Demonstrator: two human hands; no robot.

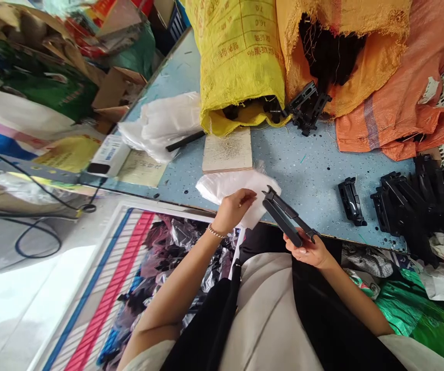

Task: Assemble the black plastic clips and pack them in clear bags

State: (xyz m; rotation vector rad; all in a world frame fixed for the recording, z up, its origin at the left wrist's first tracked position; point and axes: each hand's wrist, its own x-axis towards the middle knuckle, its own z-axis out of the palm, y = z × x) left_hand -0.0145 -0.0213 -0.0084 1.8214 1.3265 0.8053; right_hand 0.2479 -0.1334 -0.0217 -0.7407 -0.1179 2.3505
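Note:
My right hand [307, 251] is closed around the lower end of a long black plastic part [286, 214], made of two narrow bars side by side with a forked tip. It is tilted up and to the left above the table edge. My left hand [234, 208], with a beaded bracelet at the wrist, is curled with thumb and fingers together. Its fingertips are over a stack of thin clear plastic bags [222, 184]; whether a bag is pinched in them I cannot make out. A small gap separates this hand from the black part.
Yellow [241, 56] and orange woven sacks [384, 67] with black parts stand at the back. A wooden board [227, 152] lies behind the bags. More black parts [403, 201] are piled at right. A crate [129, 283] of wrapped pieces stands below, left.

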